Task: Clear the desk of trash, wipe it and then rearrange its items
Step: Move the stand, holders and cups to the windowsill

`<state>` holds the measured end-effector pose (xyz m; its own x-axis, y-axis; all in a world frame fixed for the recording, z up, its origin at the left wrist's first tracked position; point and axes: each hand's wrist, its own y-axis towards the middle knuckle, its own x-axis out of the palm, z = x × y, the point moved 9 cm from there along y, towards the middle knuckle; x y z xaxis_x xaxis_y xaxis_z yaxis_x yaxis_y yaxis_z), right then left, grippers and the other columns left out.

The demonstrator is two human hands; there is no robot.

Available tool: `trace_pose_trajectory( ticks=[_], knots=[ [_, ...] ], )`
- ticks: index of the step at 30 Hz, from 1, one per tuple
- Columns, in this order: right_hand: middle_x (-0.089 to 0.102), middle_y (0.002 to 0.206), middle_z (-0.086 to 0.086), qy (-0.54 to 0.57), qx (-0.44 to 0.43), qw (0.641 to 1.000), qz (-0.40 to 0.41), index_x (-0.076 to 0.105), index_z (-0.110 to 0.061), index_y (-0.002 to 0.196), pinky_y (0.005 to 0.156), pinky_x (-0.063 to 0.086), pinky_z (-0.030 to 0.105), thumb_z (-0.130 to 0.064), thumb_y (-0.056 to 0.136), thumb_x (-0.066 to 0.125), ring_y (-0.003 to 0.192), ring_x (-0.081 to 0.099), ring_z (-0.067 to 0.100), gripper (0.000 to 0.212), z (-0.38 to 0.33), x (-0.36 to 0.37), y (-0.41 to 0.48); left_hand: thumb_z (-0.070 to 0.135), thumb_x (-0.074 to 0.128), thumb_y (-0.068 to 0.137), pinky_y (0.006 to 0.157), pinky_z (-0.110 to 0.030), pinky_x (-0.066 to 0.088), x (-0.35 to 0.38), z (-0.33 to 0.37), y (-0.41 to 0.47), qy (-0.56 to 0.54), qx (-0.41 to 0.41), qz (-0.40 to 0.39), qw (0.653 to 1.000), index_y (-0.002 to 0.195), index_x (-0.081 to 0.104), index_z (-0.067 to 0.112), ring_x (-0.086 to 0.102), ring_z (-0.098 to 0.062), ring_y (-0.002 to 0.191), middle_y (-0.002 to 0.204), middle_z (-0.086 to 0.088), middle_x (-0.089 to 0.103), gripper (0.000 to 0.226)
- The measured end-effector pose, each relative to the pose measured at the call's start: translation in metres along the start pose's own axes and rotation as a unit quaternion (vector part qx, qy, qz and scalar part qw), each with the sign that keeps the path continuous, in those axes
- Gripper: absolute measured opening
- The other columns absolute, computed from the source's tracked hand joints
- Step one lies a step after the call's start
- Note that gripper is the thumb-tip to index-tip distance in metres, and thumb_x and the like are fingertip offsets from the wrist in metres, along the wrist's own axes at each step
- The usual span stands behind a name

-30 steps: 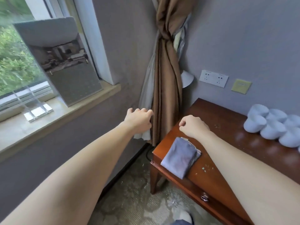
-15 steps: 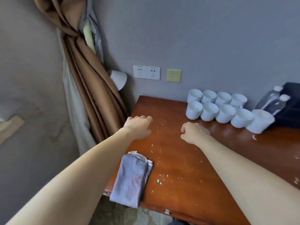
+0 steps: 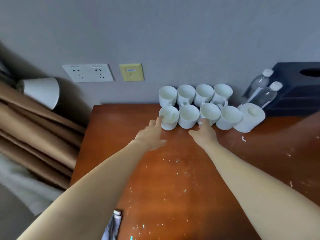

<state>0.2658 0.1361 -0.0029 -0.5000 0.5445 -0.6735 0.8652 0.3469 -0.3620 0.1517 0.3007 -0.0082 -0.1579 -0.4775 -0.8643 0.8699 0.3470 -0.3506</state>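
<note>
At twelve o'clock the mugs (image 3: 188,116) are reached by the left hand (image 3: 150,134) and right hand (image 3: 204,133), fingers (image 3: 158,122) spread, nothing gripped; each should be grasped round its wall and lifted straight up.

Littered wooden desk (image 3: 190,170) (white mugs (image 3: 188,116) rearward)

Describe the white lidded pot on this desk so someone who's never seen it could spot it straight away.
On the reddish-brown wooden desk, two rows of white ceramic cups stand against the grey wall. The white lidded pot sits at the right end of the front row, before two clear plastic water bottles. Unlike the open cups, it is closed by a knobbed lid.
</note>
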Motion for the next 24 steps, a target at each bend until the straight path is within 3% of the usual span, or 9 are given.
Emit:
trace_pose_trajectory(
  ticks=[3,5,8,10,13,18,20,24],
  knots=[
    [0.052,0.124,0.002,0.087,0.017,0.996,0.006,0.034,-0.015,0.141,0.081,0.039,0.030,-0.019,0.087,0.068,0.114,0.052,0.024,0.064,0.006,0.013,0.026,0.030,0.075,0.082,0.088,-0.046,0.053,0.010,-0.010,0.029,-0.106,-0.020,0.025,0.994,0.153,0.000,0.027,0.059,-0.031,0.102,0.141,-0.009,0.032,0.103],
    [0.049,0.137,0.001,0.129,0.022,0.991,0.007,0.031,-0.017,0.144,0.086,0.038,0.028,-0.018,0.084,0.073,0.124,0.050,0.022,0.073,0.013,0.025,0.039,0.028,0.079,0.078,0.097,-0.044,0.049,0.018,-0.017,0.044,-0.191,-0.029,0.039,0.980,0.151,0.001,0.030,0.052,-0.029,0.119,0.147,-0.007,0.026,0.107],
    [0.049,0.139,-0.002,0.165,0.024,0.986,0.017,0.030,-0.018,0.143,0.094,0.042,0.029,-0.020,0.079,0.079,0.127,0.050,0.020,0.081,0.024,0.043,0.051,0.027,0.085,0.072,0.106,-0.036,0.038,0.029,-0.023,0.063,-0.278,-0.034,0.058,0.958,0.151,0.003,0.027,0.037,-0.022,0.135,0.153,-0.002,0.022,0.113],
    [0.049,0.138,-0.003,0.186,0.023,0.982,0.034,0.031,-0.017,0.141,0.098,0.045,0.032,-0.023,0.076,0.082,0.126,0.051,0.018,0.082,0.029,0.051,0.058,0.025,0.087,0.069,0.107,-0.034,0.038,0.034,-0.025,0.074,-0.330,-0.030,0.074,0.940,0.148,0.009,0.025,0.037,-0.018,0.134,0.149,0.001,0.027,0.111],
    [0.050,0.137,0.000,0.200,0.024,0.977,0.071,0.031,-0.013,0.137,0.096,0.046,0.032,-0.028,0.074,0.084,0.122,0.052,0.016,0.084,0.029,0.055,0.064,0.024,0.087,0.070,0.095,-0.028,0.046,0.035,-0.028,0.081,-0.406,-0.051,0.107,0.906,0.140,0.022,0.024,0.048,-0.011,0.122,0.135,0.008,0.043,0.096],
    [0.052,0.126,-0.006,0.221,0.032,0.967,0.119,0.033,-0.018,0.125,0.094,0.051,0.039,-0.036,0.070,0.086,0.114,0.056,0.015,0.079,0.027,0.059,0.069,0.037,0.089,0.068,0.089,-0.028,0.052,0.030,-0.037,0.078,-0.409,-0.071,0.133,0.900,0.129,0.030,0.031,0.056,-0.005,0.111,0.119,0.022,0.052,0.086],
    [0.051,0.129,-0.008,0.221,0.013,0.967,0.128,0.035,-0.025,0.127,0.095,0.052,0.044,-0.043,0.064,0.087,0.117,0.055,0.016,0.083,0.022,0.057,0.067,0.042,0.089,0.066,0.089,-0.029,0.053,0.028,-0.041,0.075,-0.401,-0.077,0.126,0.904,0.129,0.030,0.034,0.057,-0.006,0.111,0.119,0.020,0.055,0.087],
    [0.050,0.131,-0.005,0.202,-0.018,0.971,0.129,0.040,-0.030,0.132,0.094,0.051,0.039,-0.049,0.056,0.088,0.120,0.053,0.015,0.091,0.009,0.056,0.066,0.045,0.088,0.065,0.091,-0.032,0.053,0.025,-0.048,0.060,-0.386,-0.081,0.116,0.912,0.130,0.031,0.036,0.058,-0.009,0.110,0.119,0.019,0.057,0.087]
  ],
)
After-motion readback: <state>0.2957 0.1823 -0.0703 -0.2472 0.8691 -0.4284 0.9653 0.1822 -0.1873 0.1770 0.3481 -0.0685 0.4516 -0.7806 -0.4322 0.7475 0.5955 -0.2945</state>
